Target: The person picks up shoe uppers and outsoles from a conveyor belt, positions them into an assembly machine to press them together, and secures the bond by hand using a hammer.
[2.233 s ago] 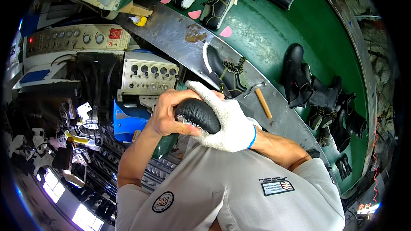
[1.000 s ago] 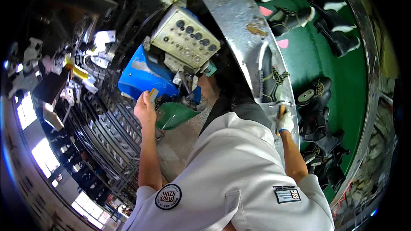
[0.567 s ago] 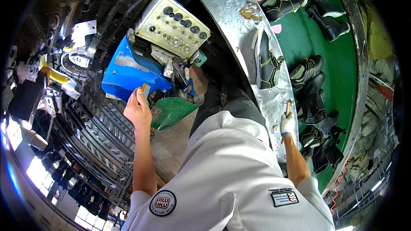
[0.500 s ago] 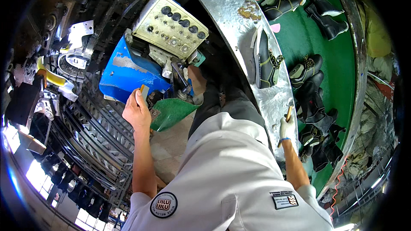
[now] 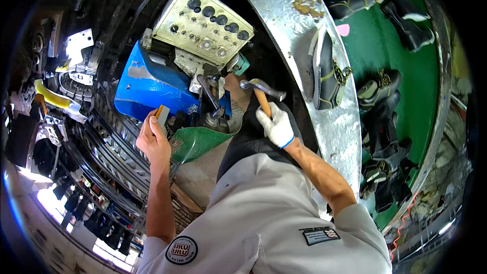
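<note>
Your gloved right hand (image 5: 275, 127) grips a hammer (image 5: 262, 93), head at 12 o'clock; left hand (image 5: 153, 139) pinches a small orange-grey block (image 5: 162, 115), lower part hidden by fingers.

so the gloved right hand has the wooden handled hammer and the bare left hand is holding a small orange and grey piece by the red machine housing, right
Not quite: the machine housing is blue, not red, as the head view shows. The rest holds: the gloved right hand grips the wooden-handled hammer, and the bare left hand holds a small orange and grey piece beside that housing.
</note>
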Available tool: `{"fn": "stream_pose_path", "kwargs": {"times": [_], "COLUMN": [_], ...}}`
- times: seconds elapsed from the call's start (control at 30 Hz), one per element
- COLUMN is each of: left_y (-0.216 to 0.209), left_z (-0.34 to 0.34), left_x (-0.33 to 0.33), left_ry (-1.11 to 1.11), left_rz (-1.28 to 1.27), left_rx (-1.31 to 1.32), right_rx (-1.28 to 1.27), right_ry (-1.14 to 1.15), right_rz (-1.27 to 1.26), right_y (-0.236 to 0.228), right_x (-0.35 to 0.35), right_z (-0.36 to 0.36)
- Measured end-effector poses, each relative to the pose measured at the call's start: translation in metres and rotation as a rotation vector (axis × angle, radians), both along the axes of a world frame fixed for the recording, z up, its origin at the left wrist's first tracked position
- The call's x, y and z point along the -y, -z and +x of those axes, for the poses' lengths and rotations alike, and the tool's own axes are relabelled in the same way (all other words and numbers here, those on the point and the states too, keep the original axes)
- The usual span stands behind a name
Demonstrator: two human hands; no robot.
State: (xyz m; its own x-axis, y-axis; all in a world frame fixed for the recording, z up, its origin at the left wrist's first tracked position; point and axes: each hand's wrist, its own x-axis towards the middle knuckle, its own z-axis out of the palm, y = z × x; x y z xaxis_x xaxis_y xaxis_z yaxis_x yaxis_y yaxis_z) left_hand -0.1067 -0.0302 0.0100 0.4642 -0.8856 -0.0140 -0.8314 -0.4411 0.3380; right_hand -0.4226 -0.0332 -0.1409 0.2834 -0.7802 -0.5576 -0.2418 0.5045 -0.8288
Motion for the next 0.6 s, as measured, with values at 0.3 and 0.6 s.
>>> {"fn": "stream_pose_path", "kwargs": {"times": [0.3,0.6], "left_y": [0.003,0.008], "left_z": [-0.003,0.000], "left_x": [-0.001,-0.006], "left_ry": [-0.094,-0.182], "left_rz": [0.055,0.023], "left_rx": [-0.028,-0.020], "right_rx": [0.073,0.116], "right_ry": [-0.287,-0.315], "right_rz": [-0.472,-0.543], "right_y": [0.109,0.138], "right_x": [0.008,0.030], "right_z": [0.041,0.080]}}
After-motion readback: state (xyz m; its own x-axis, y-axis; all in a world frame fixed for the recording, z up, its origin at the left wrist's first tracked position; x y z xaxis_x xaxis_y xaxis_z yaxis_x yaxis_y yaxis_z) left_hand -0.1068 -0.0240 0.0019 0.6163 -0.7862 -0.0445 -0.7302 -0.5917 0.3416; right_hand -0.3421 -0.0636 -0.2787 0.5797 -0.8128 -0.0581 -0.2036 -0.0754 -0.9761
